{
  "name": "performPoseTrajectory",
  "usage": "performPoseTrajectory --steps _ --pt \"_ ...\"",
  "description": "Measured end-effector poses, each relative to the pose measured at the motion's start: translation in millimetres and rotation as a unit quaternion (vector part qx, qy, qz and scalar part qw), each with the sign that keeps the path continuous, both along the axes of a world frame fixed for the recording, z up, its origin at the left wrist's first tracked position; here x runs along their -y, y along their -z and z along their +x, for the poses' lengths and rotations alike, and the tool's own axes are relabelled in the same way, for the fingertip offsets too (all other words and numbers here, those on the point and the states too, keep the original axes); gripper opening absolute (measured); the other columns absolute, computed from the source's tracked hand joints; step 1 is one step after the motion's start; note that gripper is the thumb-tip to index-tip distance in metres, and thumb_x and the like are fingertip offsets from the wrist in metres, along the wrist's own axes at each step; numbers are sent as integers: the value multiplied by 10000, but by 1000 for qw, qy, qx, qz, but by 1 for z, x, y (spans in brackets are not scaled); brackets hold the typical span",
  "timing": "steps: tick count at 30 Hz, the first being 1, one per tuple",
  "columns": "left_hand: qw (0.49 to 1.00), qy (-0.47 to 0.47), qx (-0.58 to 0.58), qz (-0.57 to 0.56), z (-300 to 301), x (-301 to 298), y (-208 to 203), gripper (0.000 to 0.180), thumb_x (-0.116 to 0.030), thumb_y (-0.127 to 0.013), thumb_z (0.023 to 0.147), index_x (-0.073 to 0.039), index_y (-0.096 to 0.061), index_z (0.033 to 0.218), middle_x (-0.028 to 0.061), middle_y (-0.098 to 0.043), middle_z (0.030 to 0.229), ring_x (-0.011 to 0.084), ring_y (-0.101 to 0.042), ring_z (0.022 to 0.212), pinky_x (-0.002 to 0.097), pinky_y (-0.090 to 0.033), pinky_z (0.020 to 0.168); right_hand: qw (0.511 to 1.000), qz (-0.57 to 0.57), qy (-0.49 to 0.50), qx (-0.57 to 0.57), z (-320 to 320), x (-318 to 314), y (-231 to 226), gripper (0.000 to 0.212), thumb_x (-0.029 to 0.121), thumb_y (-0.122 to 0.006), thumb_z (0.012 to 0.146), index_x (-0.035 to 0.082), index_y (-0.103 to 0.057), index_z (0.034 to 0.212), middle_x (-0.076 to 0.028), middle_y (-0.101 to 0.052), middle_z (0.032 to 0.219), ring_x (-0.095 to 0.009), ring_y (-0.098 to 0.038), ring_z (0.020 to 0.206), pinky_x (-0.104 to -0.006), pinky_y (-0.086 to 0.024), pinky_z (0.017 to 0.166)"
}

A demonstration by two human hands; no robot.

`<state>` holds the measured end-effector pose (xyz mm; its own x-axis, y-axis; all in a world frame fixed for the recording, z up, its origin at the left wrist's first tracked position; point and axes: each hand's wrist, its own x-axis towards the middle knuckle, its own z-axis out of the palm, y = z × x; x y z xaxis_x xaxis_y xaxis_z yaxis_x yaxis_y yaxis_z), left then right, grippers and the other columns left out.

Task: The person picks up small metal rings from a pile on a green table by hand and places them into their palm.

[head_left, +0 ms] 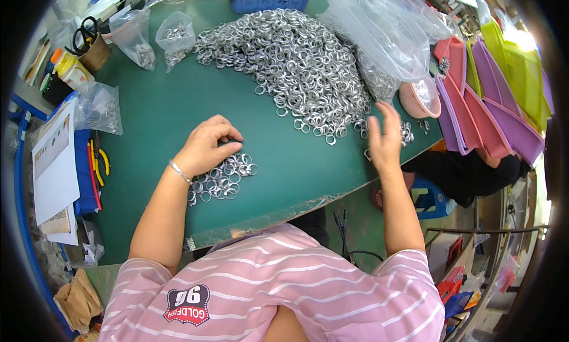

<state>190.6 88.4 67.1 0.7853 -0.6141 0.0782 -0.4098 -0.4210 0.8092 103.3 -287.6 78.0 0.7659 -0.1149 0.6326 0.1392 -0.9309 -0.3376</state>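
A large heap of silver metal rings (302, 63) covers the far middle of the green table (166, 105). My left hand (210, 143) is at the left, over the far edge of a small pile of rings (222, 179). Its fingers are curled, with thumb and index tips close together; whatever is between them cannot be made out. My right hand (385, 137) is beside the heap's near right edge, fingers stretched and thumb apart. A few loose rings (406, 133) lie just right of it, partly hidden by the hand.
Clear bags of rings (175, 37) lie at the far left, and a big plastic bag (379, 28) at the far right. A pink cup (419, 98) stands near pink and purple bins (474, 99). Yellow-handled pliers (104, 162) lie left. Another person sits at the right.
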Motion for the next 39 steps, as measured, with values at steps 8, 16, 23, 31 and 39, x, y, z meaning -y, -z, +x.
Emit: performPoseTrajectory --steps 8,16,23,31,39 --pt "971 219 45 -83 -1 12 7 232 -206 -696 827 -60 -681 1006 108 -634 1177 295 -583 1078 411 -446 936 988 92 86 -94 65 -21 29 822 487 -620 850 -17 -304 1417 -290 -392 1379 -436 -361 1281 -472 -273 1084" --pt "943 319 -40 -89 -2 13 7 188 -215 -674 858 -63 -723 957 85 -704 997 246 -631 993 368 -490 878 971 140 173 -83 72 -38 29 712 495 -618 838 76 -417 1377 -231 -475 1328 -395 -420 1250 -449 -320 1056" --pt "940 321 -112 -26 -7 14 5 188 -247 -653 884 -82 -730 932 60 -702 908 209 -623 908 331 -495 822 973 129 174 -85 65 -59 30 749 493 -650 809 118 -395 1405 -220 -468 1292 -400 -410 1228 -478 -303 1052" --pt "943 314 -102 -52 -5 15 15 235 -283 -665 865 -73 -724 952 68 -711 885 183 -653 793 314 -504 718 988 82 115 -57 62 -98 38 736 398 -715 775 86 -426 1376 -213 -463 1228 -390 -415 1158 -475 -312 1024" --pt "942 323 -87 -34 -5 14 9 229 -276 -651 879 -78 -723 966 80 -698 893 208 -644 843 328 -500 753 992 50 94 -73 73 -164 41 774 393 -706 782 88 -362 1404 -314 -337 1338 -496 -263 1277 -563 -201 1087"
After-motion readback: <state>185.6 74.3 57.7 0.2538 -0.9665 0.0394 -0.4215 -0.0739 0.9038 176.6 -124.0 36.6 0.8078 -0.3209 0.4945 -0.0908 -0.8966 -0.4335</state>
